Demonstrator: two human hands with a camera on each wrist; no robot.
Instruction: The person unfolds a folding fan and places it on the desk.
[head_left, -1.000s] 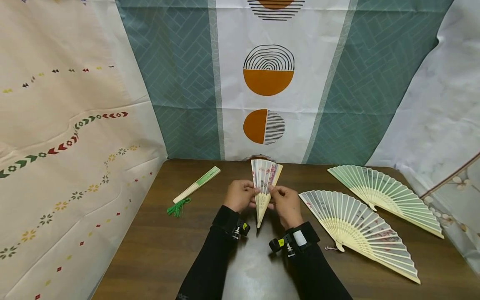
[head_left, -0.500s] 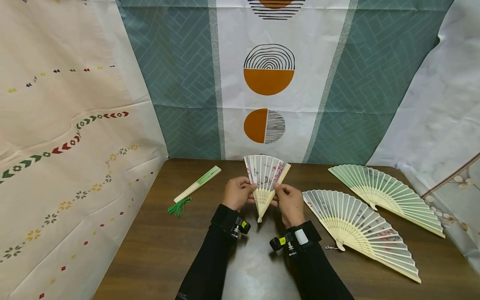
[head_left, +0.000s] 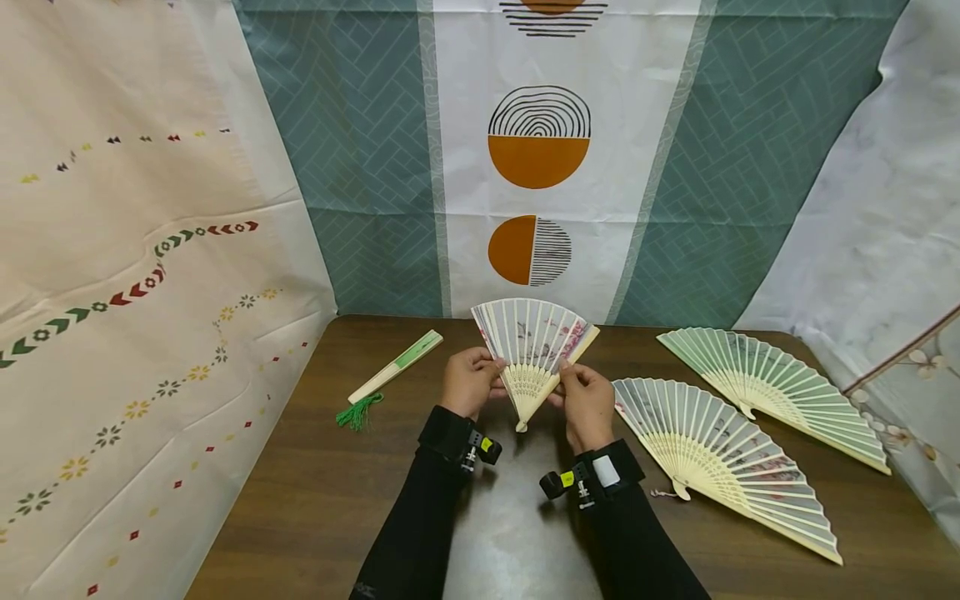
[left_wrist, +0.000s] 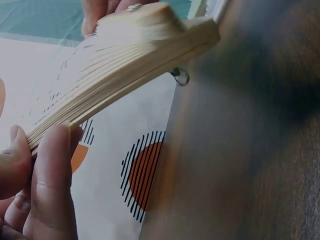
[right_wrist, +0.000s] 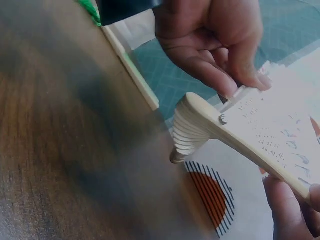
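Note:
A folding fan (head_left: pixel 536 333) with pale ribs and a whitish leaf printed with pink flowers is held up, partly spread, above the middle of the table. My left hand (head_left: pixel 468 382) pinches its left edge between thumb and fingers. On the opposite edge, my right hand (head_left: pixel 587 407) pinches the outer rib the same way. The pivot end points down toward me. In the left wrist view, the stacked ribs of the fan (left_wrist: pixel 110 75) run up from my fingers, with a small metal ring at the pivot. The right wrist view shows the outer guard of the fan (right_wrist: pixel 245 145) and its rivet.
A closed folding fan (head_left: pixel 395 368) with a green tassel (head_left: pixel 360 412) lies at the left on the brown table (head_left: pixel 300 500). Two spread fans lie at the right, a grey-white one (head_left: pixel 731 458) in front of a pale green one (head_left: pixel 780 392). Patterned cloth (head_left: pixel 536 267) hangs behind.
The held fan has spread from a narrow wedge to a wider one as my hands moved slightly apart. It has also risen a little in the view.

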